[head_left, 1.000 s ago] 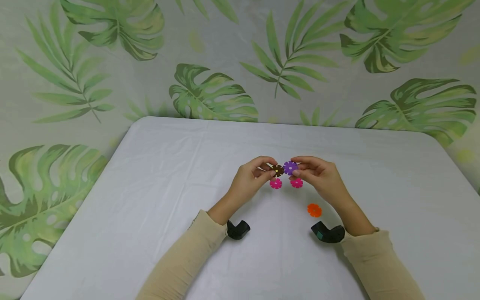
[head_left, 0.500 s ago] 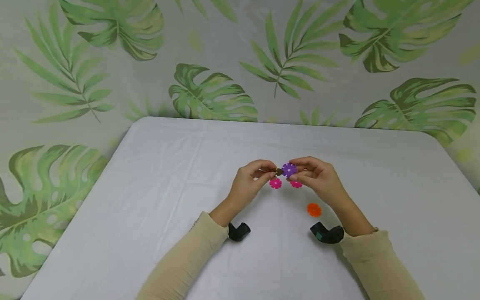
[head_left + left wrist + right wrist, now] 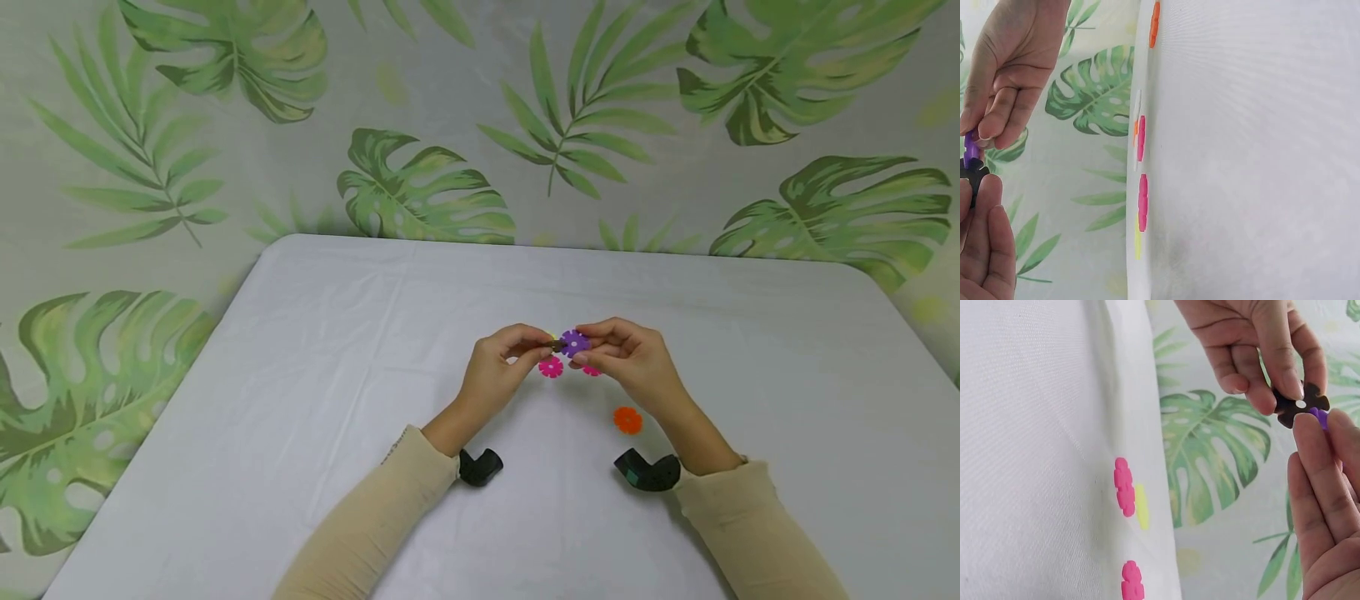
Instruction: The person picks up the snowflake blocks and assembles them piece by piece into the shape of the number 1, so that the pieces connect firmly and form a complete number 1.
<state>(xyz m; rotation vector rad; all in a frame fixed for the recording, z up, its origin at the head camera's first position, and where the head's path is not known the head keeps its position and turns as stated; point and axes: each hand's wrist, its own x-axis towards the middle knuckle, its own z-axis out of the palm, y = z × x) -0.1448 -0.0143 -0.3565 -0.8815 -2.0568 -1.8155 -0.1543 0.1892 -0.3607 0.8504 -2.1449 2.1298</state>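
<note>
My left hand (image 3: 495, 371) pinches a brown snowflake disc (image 3: 1288, 411) between thumb and fingers. My right hand (image 3: 633, 354) pinches a purple snowflake disc (image 3: 576, 344) by its right side. The two notched discs meet edge to edge at right angles, above the table. In the head view the brown disc (image 3: 557, 345) shows edge-on while the purple one faces the camera. Each wrist view shows them touching, though how deep the notches sit is hidden by fingertips. Below the hands lie a pink disc (image 3: 551, 367) and a second pink disc (image 3: 592, 372), partly covered by the right hand.
An orange disc (image 3: 627, 421) lies nearer on the white table (image 3: 375, 333). Beyond the pink discs are a yellow disc (image 3: 1138, 237) and a white disc (image 3: 1138, 100). Black devices (image 3: 481, 467) stick out from both wrists. Leaf-patterned cloth hangs behind the table.
The brown disc has turned from facing the camera to edge-on. Both hands have drifted slightly nearer, and the purple disc has shifted a little left against the brown one.
</note>
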